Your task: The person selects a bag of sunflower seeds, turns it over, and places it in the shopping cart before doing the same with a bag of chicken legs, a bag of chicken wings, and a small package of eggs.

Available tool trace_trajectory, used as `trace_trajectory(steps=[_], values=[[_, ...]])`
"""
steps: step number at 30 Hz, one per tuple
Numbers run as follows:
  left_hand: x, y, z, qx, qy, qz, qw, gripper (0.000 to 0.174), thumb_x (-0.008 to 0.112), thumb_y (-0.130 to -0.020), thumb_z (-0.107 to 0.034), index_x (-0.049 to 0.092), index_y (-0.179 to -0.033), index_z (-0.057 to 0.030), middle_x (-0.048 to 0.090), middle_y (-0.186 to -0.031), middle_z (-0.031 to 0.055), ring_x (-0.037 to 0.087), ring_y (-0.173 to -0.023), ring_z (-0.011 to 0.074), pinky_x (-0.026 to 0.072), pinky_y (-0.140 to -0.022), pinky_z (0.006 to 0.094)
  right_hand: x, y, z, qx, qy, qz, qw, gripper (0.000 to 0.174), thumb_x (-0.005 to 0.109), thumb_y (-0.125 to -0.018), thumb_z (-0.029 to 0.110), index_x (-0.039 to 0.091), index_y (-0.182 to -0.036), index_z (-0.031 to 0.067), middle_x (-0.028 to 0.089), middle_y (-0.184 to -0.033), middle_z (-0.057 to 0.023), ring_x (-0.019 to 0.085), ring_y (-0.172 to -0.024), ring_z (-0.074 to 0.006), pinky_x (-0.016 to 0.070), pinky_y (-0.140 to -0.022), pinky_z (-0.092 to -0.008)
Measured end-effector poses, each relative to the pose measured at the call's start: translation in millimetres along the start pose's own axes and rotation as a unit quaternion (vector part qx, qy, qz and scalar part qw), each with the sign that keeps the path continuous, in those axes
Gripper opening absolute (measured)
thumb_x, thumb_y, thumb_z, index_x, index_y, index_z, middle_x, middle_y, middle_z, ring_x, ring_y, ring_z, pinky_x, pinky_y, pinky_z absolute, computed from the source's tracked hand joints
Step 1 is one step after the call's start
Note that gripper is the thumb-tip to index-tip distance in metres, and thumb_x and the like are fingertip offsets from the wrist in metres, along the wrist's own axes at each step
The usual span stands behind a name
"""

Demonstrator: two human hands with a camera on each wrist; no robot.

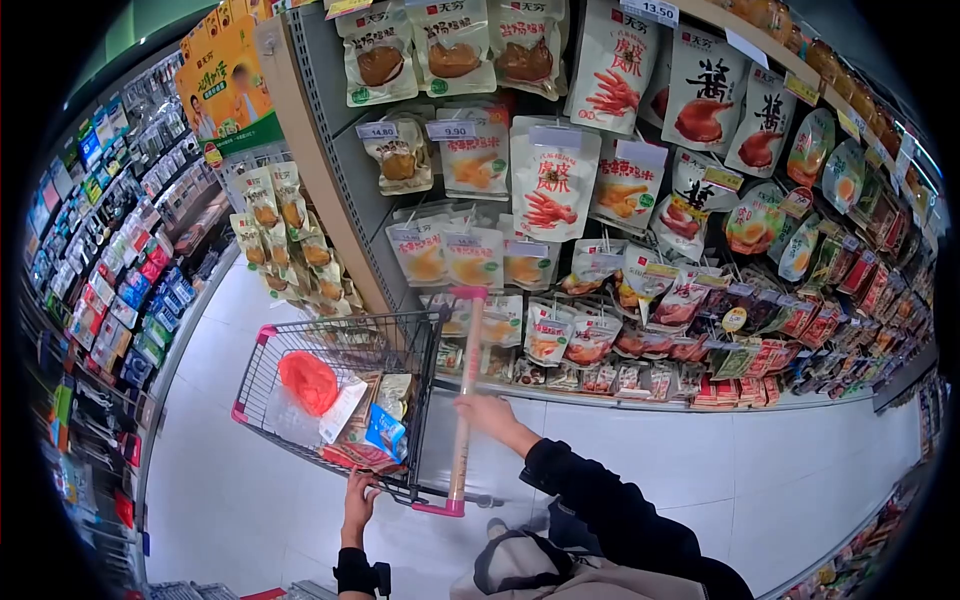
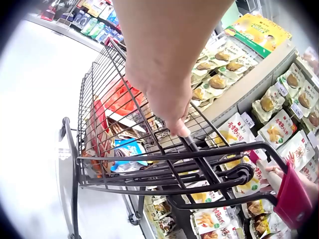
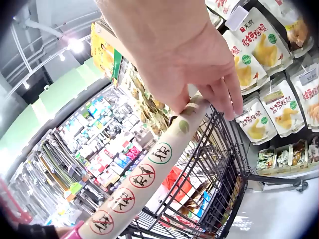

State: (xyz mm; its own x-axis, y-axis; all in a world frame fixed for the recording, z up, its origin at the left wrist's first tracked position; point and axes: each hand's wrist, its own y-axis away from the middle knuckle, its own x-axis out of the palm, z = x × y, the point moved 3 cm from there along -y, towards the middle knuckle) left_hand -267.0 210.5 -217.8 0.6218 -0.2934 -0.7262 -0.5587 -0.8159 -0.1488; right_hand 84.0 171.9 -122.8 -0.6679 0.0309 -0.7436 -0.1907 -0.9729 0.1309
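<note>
A wire shopping cart [image 1: 330, 330] with pink corners stands before the shelves. The right hand [image 1: 490, 415] lies across its pale handle bar [image 1: 463, 440]; the right wrist view shows that hand [image 3: 184, 64] with thumb and fingers on opposite sides of the bar [image 3: 149, 172]. At the cart's near side the left hand [image 1: 358, 508] holds the basket's edge. In the left wrist view this hand [image 2: 162, 94] has its fingertips at the black rim, partly hidden behind the hand. Inside the basket are a red bag [image 1: 308, 382], a blue packet [image 1: 386, 432] and several other packets.
Shelving [image 1: 345, 190] with hanging snack pouches [image 1: 555, 180] runs along the front and right. Its end display [image 1: 285, 235] carries more pouches under a yellow-green sign [image 1: 225, 95]. Across the pale floor [image 1: 210, 480], at left, stands another shelf of packaged goods [image 1: 130, 280].
</note>
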Motion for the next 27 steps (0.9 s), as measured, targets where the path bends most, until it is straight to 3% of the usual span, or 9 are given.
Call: trace_trajectory(steps=[4, 6, 10, 12, 14, 16, 20, 22, 27], values=[[0, -2, 2, -0.013, -0.010, 0.026, 1.000, 0.021, 0.067, -0.068, -0.012, 0.057, -0.086, -0.0075, 0.054, -0.107, 0.0118, 0.034, -0.118, 0.0370, 0.0293, -0.097, 0.0439, -19, 7, -2, -0.010, -0.020, 0.003, 1.000, 0.030, 0.043, -0.085, 0.027, 0.053, -0.111, 0.0169, 0.060, -0.097, -0.0113, 0.059, -0.086, -0.0284, 0.0461, -0.075, -0.0378], [1, -2, 5, -0.027, -0.020, 0.033, 0.999, 0.024, 0.068, -0.068, -0.013, 0.057, -0.089, -0.0075, 0.054, -0.109, 0.0124, 0.034, -0.118, 0.0373, 0.0297, -0.097, 0.0438, -39, 9, -16, -0.071, -0.180, -0.049, 0.980, 0.031, 0.048, -0.084, 0.023, 0.050, -0.114, 0.0142, 0.060, -0.099, -0.0119, 0.059, -0.086, -0.0266, 0.0472, -0.074, -0.0351], [2, -4, 9, -0.111, -0.070, 0.053, 0.990, 0.040, 0.072, -0.064, -0.014, 0.057, -0.100, -0.0075, 0.054, -0.109, 0.0144, 0.040, -0.114, 0.0352, 0.0348, -0.094, 0.0400, -136, 48, -35, -0.084, -0.277, -0.094, 0.953, 0.032, 0.051, -0.083, 0.009, 0.047, -0.115, 0.0053, 0.058, -0.102, -0.0112, 0.058, -0.090, -0.0179, 0.0459, -0.074, -0.0271], [-1, -15, -10, -0.174, -0.103, 0.061, 0.977, 0.038, 0.070, -0.065, -0.012, 0.056, -0.100, -0.0077, 0.056, -0.105, 0.0141, 0.050, -0.102, 0.0327, 0.0404, -0.087, 0.0376, -178, 67, -61, -0.126, -0.252, -0.152, 0.947, 0.029, 0.050, -0.084, 0.009, 0.048, -0.112, 0.0043, 0.058, -0.102, -0.0100, 0.058, -0.088, -0.0166, 0.0462, -0.073, -0.0270], [-2, -32, -35, -0.208, -0.158, -0.010, 0.965, 0.031, 0.064, -0.069, -0.012, 0.057, -0.099, -0.0066, 0.058, -0.096, 0.0145, 0.056, -0.088, 0.0312, 0.0446, -0.077, 0.0373, -208, 79, -97, -0.143, -0.246, -0.198, 0.938, 0.024, 0.050, -0.084, 0.008, 0.051, -0.107, 0.0039, 0.056, -0.102, -0.0114, 0.058, -0.087, -0.0196, 0.0466, -0.075, -0.0281], [-7, -68, -99, -0.192, -0.215, -0.113, 0.951, 0.023, 0.058, -0.074, -0.010, 0.056, -0.097, -0.0050, 0.058, -0.089, 0.0153, 0.057, -0.082, 0.0312, 0.0452, -0.072, 0.0387, -228, 90, -136, -0.108, -0.256, -0.212, 0.937, 0.021, 0.050, -0.084, 0.008, 0.053, -0.103, 0.0031, 0.058, -0.100, -0.0108, 0.059, -0.085, -0.0193, 0.0467, -0.075, -0.0279], [3, -157, -256, -0.099, -0.110, -0.215, 0.965, 0.017, 0.053, -0.078, -0.007, 0.055, -0.095, -0.0028, 0.058, -0.087, 0.0151, 0.057, -0.081, 0.0298, 0.0444, -0.071, 0.0353, -242, 102, -206, -0.067, -0.269, -0.210, 0.938, 0.016, 0.050, -0.084, 0.008, 0.055, -0.098, 0.0022, 0.060, -0.093, -0.0095, 0.059, -0.083, -0.0183, 0.0467, -0.074, -0.0274], [26, -197, -297, 0.019, -0.008, -0.224, 0.974, 0.017, 0.054, -0.079, -0.007, 0.055, -0.095, -0.0023, 0.058, -0.088, 0.0145, 0.057, -0.083, 0.0290, 0.0439, -0.073, 0.0328, -252, 110, -211, -0.057, -0.285, -0.211, 0.933, 0.016, 0.049, -0.085, 0.008, 0.056, -0.098, 0.0021, 0.061, -0.089, -0.0085, 0.059, -0.082, -0.0166, 0.0465, -0.072, -0.0264], [84, -258, -410, 0.118, 0.051, -0.169, 0.977, 0.017, 0.053, -0.080, -0.007, 0.055, -0.097, -0.0039, 0.057, -0.093, 0.0119, 0.055, -0.090, 0.0272, 0.0426, -0.079, 0.0324, -277, 105, -217, -0.099, -0.290, -0.216, 0.927, 0.015, 0.048, -0.086, 0.007, 0.055, -0.098, 0.0021, 0.060, -0.093, -0.0080, 0.058, -0.084, -0.0139, 0.0444, -0.074, -0.0236]])
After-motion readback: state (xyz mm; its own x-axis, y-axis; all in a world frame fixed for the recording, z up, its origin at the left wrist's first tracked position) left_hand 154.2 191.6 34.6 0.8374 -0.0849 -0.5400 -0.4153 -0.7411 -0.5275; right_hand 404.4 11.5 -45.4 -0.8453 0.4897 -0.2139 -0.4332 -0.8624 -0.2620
